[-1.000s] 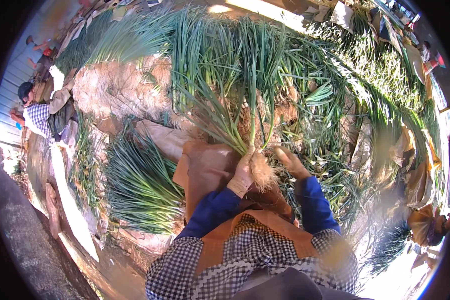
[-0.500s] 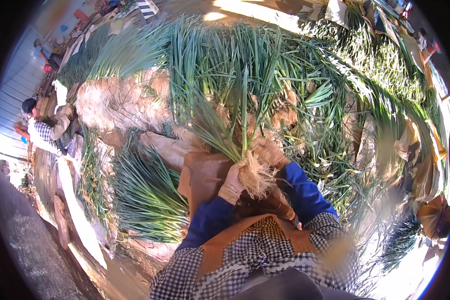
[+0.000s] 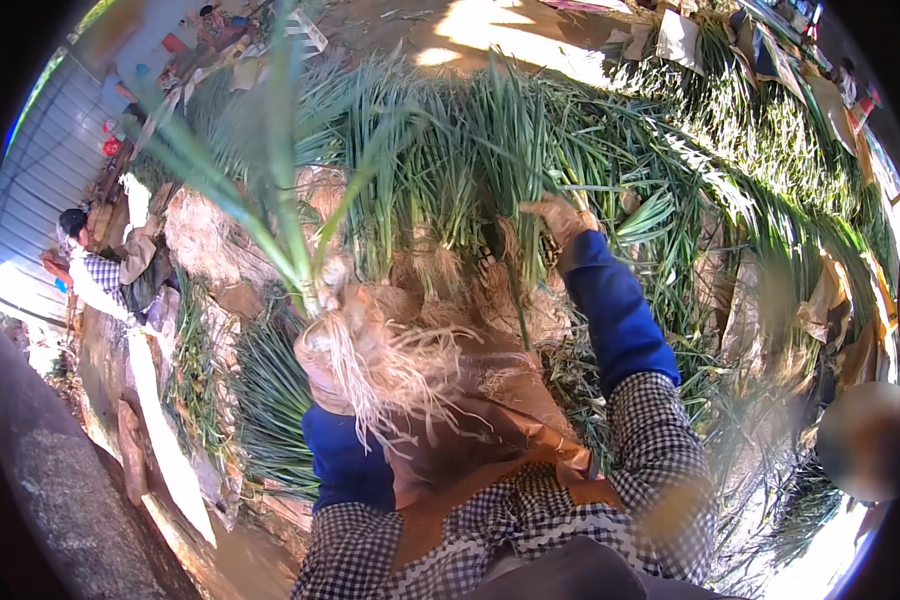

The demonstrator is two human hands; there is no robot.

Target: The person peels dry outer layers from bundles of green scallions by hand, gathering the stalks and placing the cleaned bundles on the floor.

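Note:
My left hand [image 3: 317, 362] is closed round the lower stems of a bunch of green garlic [image 3: 295, 262], raised near the camera. Its leaves point up and away, and pale stringy roots [image 3: 385, 375] hang across the hand, hiding most of the fingers. Farther forward and to the right, my right hand [image 3: 562, 220] reaches into the heap of green garlic [image 3: 510, 150]. Its fingers stretch leftward beside upright stems; nothing shows held in them. Below the arms spreads a brown apron [image 3: 480, 400] over my lap.
A sorted bundle of green garlic [image 3: 270, 400] lies to my left, partly behind the left arm. Loose leaves [image 3: 660, 250] cover the right side. Another person [image 3: 105, 260] works at the far left beside wooden beams [image 3: 130, 450]. Sunlit plants [image 3: 760, 130] fill the far right.
My left hand has swung left and upward with the green garlic. My right hand has left the roots and stretched forward to the heap.

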